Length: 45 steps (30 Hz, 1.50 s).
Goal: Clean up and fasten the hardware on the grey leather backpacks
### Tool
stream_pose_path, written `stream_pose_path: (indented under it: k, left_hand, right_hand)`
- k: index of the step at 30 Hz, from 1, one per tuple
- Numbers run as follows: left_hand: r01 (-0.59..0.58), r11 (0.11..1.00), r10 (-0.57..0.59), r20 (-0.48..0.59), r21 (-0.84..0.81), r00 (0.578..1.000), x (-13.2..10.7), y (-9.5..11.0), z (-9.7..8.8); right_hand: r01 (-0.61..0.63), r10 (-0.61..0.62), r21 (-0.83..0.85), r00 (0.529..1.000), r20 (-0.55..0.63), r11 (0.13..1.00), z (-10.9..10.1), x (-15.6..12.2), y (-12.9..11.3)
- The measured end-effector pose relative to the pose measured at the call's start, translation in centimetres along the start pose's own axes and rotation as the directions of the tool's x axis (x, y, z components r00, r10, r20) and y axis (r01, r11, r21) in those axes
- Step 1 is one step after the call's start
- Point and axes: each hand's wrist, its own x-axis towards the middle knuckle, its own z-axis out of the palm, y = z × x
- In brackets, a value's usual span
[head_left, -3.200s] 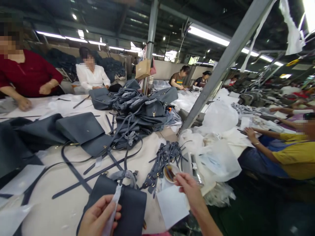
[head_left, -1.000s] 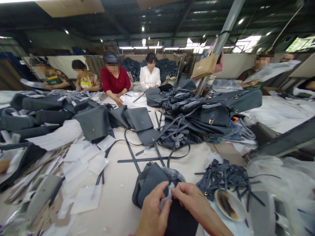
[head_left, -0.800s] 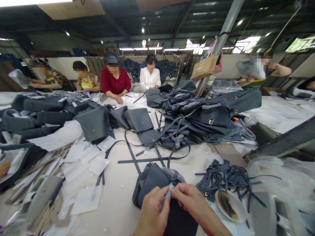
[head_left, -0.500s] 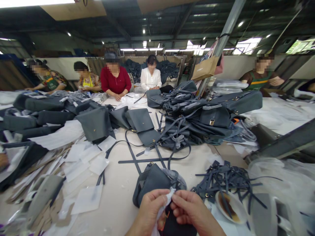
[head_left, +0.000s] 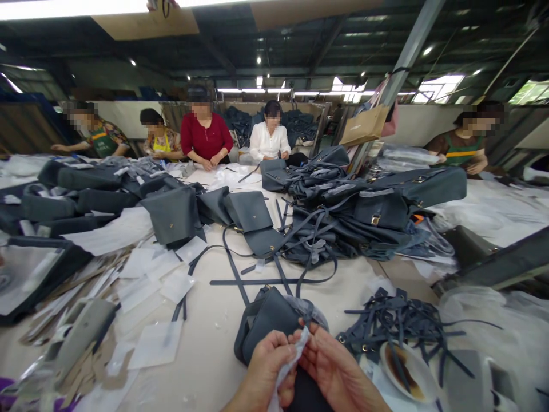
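Note:
A dark grey bag (head_left: 266,320) lies on the table right in front of me, its long strap (head_left: 257,281) trailing away across the tabletop. Over its near end my left hand (head_left: 263,372) and my right hand (head_left: 332,372) meet, both pinched on a thin white strip (head_left: 289,363) of paper or plastic that hangs down between them. What the strip is fixed to is hidden by my fingers.
Just right of my hands lies a heap of loose grey straps (head_left: 398,323) beside a small white bowl (head_left: 407,372) with brown liquid. A big pile of grey bags (head_left: 360,212) fills the table's middle, white paper sheets (head_left: 154,349) lie left, and several people work along the far side.
About three seconds ago my right hand was out at the bowl; both hands have come together on the white strip, sliding nearer me. The camera has tipped up a little.

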Motion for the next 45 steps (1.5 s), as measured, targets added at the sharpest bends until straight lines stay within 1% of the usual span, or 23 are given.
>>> stream_pose_path:
  k: [2, 4, 10, 11, 13, 15, 17, 19, 20, 21, 22, 25, 27, 30, 33, 34, 38, 40, 42, 44, 45]
  left_hand:
    - [0.032, 1.0, -0.031, 0.02, -0.001, 0.999, -0.1, 0.0, -0.1]
    - [0.029, 1.0, -0.029, 0.005, 0.002, 1.0, -0.2, -0.2, -0.1]
    - [0.006, 1.0, -0.005, -0.035, 0.015, 0.999, -0.2, -0.4, -0.3]
    - [-0.019, 0.999, 0.02, -0.048, 0.027, 0.999, -0.2, -0.4, -0.2]
    - [-0.122, 0.99, 0.128, -0.086, 0.065, 0.988, -0.4, -0.5, -0.1]
    - [-0.262, 0.956, 0.277, -0.123, 0.129, 0.953, -0.7, -0.6, 0.2]
    - [-0.364, 0.907, 0.396, -0.136, 0.213, 0.908, -1.0, -0.7, 0.4]
    - [-0.412, 0.868, 0.459, -0.131, 0.279, 0.879, -1.3, -0.7, 0.6]
    - [-0.419, 0.859, 0.469, -0.126, 0.294, 0.874, -1.3, -0.6, 0.6]
    - [-0.416, 0.861, 0.465, -0.119, 0.292, 0.877, -1.4, -0.6, 0.6]
    - [-0.4, 0.874, 0.442, -0.112, 0.275, 0.89, -1.4, -0.4, 0.6]
    - [-0.278, 0.947, 0.294, -0.086, 0.161, 0.952, -1.4, 0.1, 0.6]
    - [-0.195, 0.976, 0.202, -0.065, 0.099, 0.977, -1.6, 0.6, 0.5]
    - [-0.127, 0.988, 0.13, -0.018, 0.092, 0.991, -2.1, 1.2, 0.0]
    - [-0.049, 0.988, 0.042, 0.05, 0.149, 0.998, -2.6, 1.5, -0.8]
    - [-0.029, 0.986, 0.019, 0.058, 0.166, 0.998, -2.7, 1.6, -1.1]
    - [-0.001, 0.986, -0.001, 0.016, 0.169, 1.0, -3.0, 1.4, -1.7]
    - [-0.009, 0.983, 0.005, 0.021, 0.181, 1.0, -3.1, 1.3, -1.6]
    - [-0.039, 0.964, 0.035, 0.019, 0.264, 0.999, -3.1, 1.2, -1.3]
    - [-0.058, 0.924, 0.076, -0.032, 0.378, 0.997, -3.2, 1.1, -1.0]
    - [-0.048, 0.912, 0.08, -0.061, 0.407, 0.995, -3.2, 1.2, -0.8]
  right_hand:
    - [0.011, -0.012, -0.03, 0.999, -0.038, 0.999, 0.0, 0.3, 0.2]
    - [0.019, -0.024, -0.069, 0.997, -0.072, 0.997, -0.1, 0.7, 0.5]
    - [0.04, -0.047, -0.086, 0.995, -0.084, 0.996, -0.8, 1.1, 1.1]
    - [0.039, -0.047, -0.088, 0.995, -0.092, 0.995, -0.8, 1.0, 1.0]
    - [0.03, -0.041, -0.102, 0.994, -0.101, 0.994, -0.6, 0.9, 0.9]
    - [0.025, -0.039, -0.125, 0.993, -0.111, 0.992, -0.4, 0.8, 0.7]
    - [0.028, -0.044, -0.142, 0.993, -0.11, 0.989, -0.1, 0.6, 0.5]
    - [0.026, -0.04, -0.141, 0.995, -0.096, 0.99, 0.1, 0.6, 0.3]
    - [0.026, -0.039, -0.139, 0.995, -0.087, 0.99, 0.1, 0.6, 0.3]
    - [0.029, -0.041, -0.142, 0.996, -0.08, 0.989, 0.2, 0.6, 0.4]
    - [0.036, -0.049, -0.152, 0.996, -0.08, 0.988, 0.2, 0.6, 0.4]
    - [0.064, -0.088, -0.214, 0.99, -0.106, 0.975, 0.3, 0.9, 0.6]
    - [0.08, -0.115, -0.24, 0.984, -0.135, 0.967, 0.2, 1.1, 0.6]
    - [0.103, -0.146, -0.239, 0.975, -0.169, 0.966, 0.0, 1.2, 0.3]
    - [0.096, -0.141, -0.246, 0.975, -0.174, 0.965, -0.4, 1.2, 0.0]
    - [0.091, -0.138, -0.253, 0.975, -0.175, 0.963, -0.5, 1.2, -0.1]
    - [0.079, -0.134, -0.277, 0.973, -0.189, 0.958, -0.8, 1.3, -0.3]
    - [0.084, -0.144, -0.276, 0.969, -0.203, 0.957, -0.9, 1.6, -0.3]
    - [0.099, -0.159, -0.267, 0.964, -0.213, 0.959, -1.0, 2.0, -0.5]
    - [0.109, -0.168, -0.256, 0.961, -0.22, 0.96, -1.2, 2.3, -0.7]
    - [0.112, -0.17, -0.252, 0.96, -0.223, 0.961, -1.2, 2.3, -0.8]
